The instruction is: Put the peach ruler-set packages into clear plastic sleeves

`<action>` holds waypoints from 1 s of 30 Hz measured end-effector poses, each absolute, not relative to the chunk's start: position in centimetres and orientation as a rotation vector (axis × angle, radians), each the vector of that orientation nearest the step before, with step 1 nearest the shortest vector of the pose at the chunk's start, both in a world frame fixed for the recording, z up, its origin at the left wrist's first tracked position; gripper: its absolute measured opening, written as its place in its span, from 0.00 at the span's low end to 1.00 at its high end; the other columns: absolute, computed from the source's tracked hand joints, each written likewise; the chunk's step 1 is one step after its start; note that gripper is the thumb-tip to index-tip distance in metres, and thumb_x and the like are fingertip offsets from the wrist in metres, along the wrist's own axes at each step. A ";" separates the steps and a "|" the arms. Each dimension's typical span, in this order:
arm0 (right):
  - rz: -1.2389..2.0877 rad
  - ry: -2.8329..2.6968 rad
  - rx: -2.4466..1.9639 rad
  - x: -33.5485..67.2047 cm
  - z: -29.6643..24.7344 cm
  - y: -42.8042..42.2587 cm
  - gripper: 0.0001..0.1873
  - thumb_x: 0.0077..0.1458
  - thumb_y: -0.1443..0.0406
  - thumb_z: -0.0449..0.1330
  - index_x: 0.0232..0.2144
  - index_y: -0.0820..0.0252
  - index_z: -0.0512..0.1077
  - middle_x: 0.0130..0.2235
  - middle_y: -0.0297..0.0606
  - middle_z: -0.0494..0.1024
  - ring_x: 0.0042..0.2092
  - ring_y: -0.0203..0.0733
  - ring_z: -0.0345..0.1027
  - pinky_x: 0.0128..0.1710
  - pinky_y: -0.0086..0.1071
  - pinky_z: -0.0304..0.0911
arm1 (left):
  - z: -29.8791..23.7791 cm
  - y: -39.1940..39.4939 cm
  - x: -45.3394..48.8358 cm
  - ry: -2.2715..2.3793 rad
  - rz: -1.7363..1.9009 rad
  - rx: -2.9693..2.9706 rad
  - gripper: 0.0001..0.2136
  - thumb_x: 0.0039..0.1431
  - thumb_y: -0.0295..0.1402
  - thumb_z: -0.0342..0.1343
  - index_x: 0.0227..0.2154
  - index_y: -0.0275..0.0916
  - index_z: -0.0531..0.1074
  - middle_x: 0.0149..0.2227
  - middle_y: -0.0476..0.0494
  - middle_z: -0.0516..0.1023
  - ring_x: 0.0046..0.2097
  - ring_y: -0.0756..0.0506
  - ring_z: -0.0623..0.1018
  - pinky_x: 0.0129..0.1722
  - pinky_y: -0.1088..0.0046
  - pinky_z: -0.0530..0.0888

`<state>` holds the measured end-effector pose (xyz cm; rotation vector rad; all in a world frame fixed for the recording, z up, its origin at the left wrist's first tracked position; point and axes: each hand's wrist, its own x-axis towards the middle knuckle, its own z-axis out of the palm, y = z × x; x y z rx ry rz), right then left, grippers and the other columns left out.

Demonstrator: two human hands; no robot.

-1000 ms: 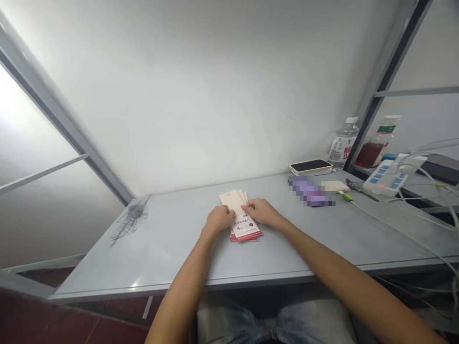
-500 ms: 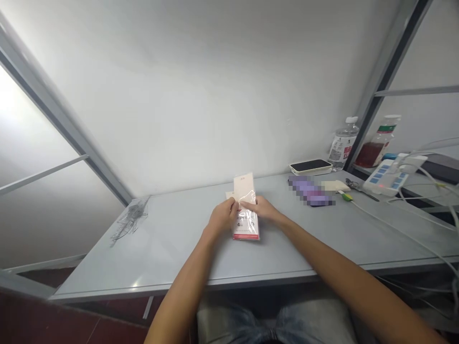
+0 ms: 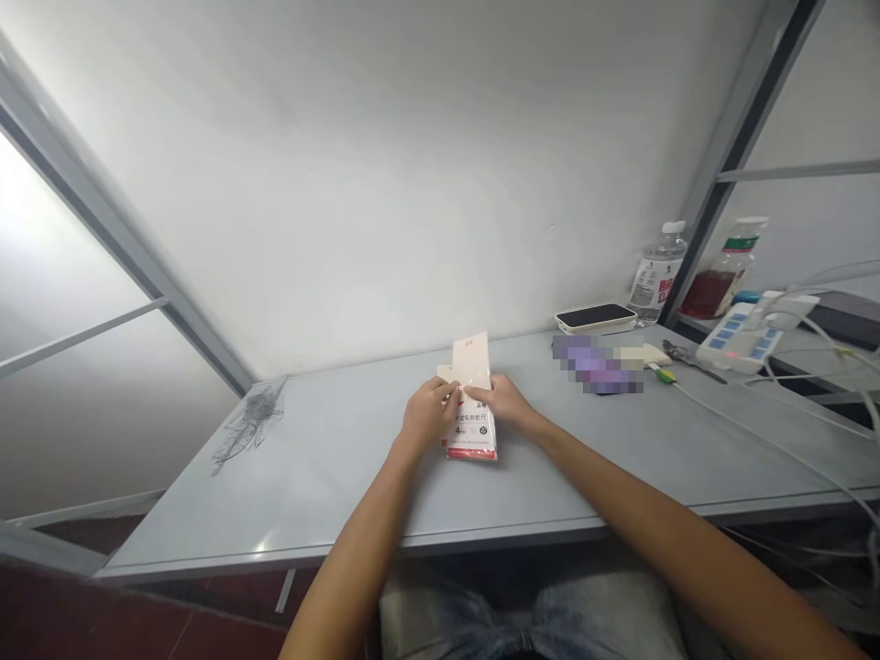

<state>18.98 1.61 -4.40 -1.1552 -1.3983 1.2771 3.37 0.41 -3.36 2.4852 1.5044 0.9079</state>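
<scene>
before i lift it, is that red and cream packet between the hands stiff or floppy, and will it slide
The red and cream packet looks light and thin. The cream sheet standing above the left hand and right hand shows no visible sag, so it's probably fairly stiff. It may slide easily on the smooth tabletop.

Left hand (image 3: 427,412) and right hand (image 3: 501,401) gripping red-edged printed packets (image 3: 471,442) on grey table (image 3: 309,486), cream sheet (image 3: 471,359) sticking up above hands; water bottle (image 3: 656,280) and power strip (image 3: 739,339) well off to right
</scene>
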 end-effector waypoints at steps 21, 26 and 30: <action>1.187 -1.518 -1.166 19.2 -4.7 1.9 0.11 0.44 0.63 0.58 0.26 0.66 0.74 0.29 0.42 0.78 0.30 0.43 0.70 0.26 0.30 0.62 | -3.0 0.4 3.8 1.623 0.667 2.556 0.15 0.59 0.34 0.40 0.28 0.39 0.71 0.32 0.45 0.71 0.30 0.50 0.70 0.26 0.75 0.62; 1.163 -1.553 -1.201 19.3 -4.8 1.7 0.10 0.42 0.63 0.58 0.23 0.66 0.73 0.27 0.41 0.77 0.29 0.44 0.69 0.23 0.29 0.61 | -3.1 0.5 3.5 1.544 0.620 2.568 0.15 0.59 0.34 0.40 0.25 0.39 0.71 0.29 0.46 0.70 0.27 0.51 0.68 0.25 0.77 0.62; 1.162 -1.581 -1.208 19.3 -4.6 1.3 0.10 0.42 0.63 0.58 0.21 0.66 0.72 0.25 0.41 0.76 0.27 0.43 0.69 0.22 0.28 0.59 | -3.1 0.6 3.4 1.505 0.611 2.566 0.13 0.56 0.32 0.43 0.22 0.38 0.71 0.27 0.46 0.70 0.26 0.51 0.68 0.24 0.76 0.61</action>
